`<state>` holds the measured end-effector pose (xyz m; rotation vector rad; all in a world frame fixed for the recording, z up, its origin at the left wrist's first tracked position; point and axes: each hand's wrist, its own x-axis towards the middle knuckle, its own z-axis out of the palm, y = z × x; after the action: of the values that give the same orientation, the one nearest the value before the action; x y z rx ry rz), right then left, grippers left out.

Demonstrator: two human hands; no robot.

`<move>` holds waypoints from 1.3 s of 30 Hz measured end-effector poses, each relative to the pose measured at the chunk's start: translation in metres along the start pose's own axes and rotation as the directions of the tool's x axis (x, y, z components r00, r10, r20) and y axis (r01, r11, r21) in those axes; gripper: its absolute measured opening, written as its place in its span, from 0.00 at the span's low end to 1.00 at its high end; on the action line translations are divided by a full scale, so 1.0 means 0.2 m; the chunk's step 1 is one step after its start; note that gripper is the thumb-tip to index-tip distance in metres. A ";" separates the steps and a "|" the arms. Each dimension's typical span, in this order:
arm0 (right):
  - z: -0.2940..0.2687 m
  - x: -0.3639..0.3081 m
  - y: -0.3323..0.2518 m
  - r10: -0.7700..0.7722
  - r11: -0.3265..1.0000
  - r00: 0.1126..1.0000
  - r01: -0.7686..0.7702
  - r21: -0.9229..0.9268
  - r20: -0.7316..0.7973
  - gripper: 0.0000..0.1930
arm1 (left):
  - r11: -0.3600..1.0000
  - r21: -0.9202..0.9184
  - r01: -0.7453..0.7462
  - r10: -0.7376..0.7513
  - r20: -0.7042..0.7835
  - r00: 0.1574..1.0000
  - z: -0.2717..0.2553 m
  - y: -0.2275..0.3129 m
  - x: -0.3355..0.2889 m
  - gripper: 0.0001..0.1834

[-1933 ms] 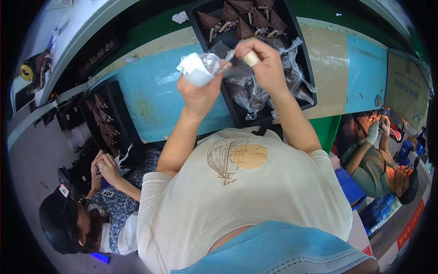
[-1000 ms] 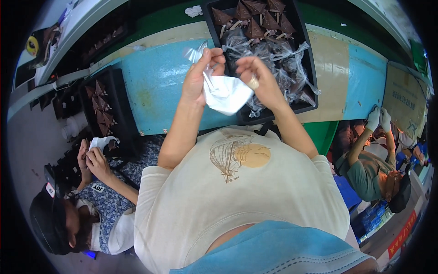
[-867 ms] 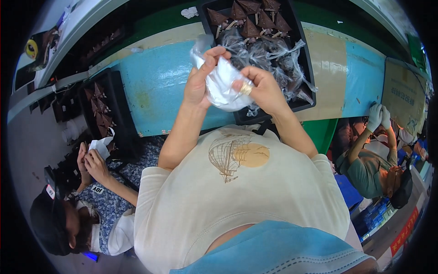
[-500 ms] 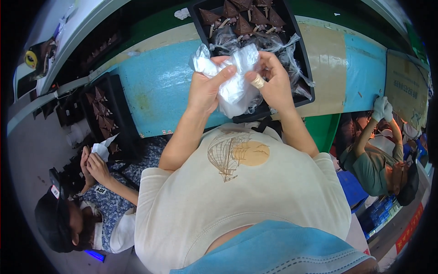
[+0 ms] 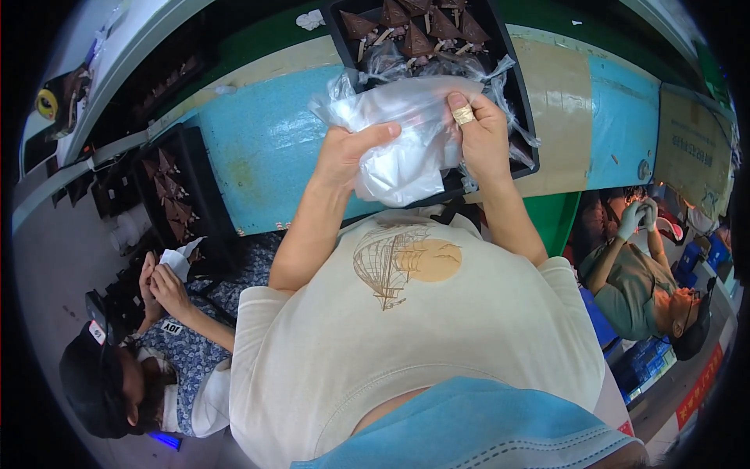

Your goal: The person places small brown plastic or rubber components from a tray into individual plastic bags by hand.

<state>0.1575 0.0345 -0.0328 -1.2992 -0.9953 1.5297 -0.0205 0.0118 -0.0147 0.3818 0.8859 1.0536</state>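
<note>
A clear, crumpled plastic bag [image 5: 406,160] stretches between my two hands, just in front of my chest. My left hand [image 5: 349,152] grips its left side with the thumb pressed on top. On the right, my right hand [image 5: 483,133], with a tan wrap round its thumb, pinches the bag's upper right edge. Whether anything lies inside the bag cannot be made out. Beneath and beyond the bag stands a black tray [image 5: 522,117]. Brown pyramid-shaped pieces [image 5: 416,41] fill its far part, and bagged dark pieces [image 5: 384,64] lie nearer, partly hidden by my hands.
The tray stands across a blue and tan bench [image 5: 269,144]. At left, a person [image 5: 172,289] holds something white beside another black tray [image 5: 205,187] of brown pieces. Far right, a gloved person [image 5: 637,273] works near a cardboard box [image 5: 693,152]. A white scrap [image 5: 310,19] lies beyond the bench.
The bag is spread wider, its upper edge drawn out to the right. My right hand has shifted slightly right. The gloved person's hands at right have come away from the bench edge.
</note>
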 end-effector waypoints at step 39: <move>-0.05 0.08 0.01 0.124 0.757 0.986 -0.165 0.632 0.109 0.03 | 0.942 0.336 -0.001 0.109 -0.303 0.947 -0.18 -0.06 0.03 0.07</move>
<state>0.1660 0.0485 -0.0409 -0.8445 -0.3319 1.8203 -0.0401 0.0074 -0.0469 0.5296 1.3591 1.0346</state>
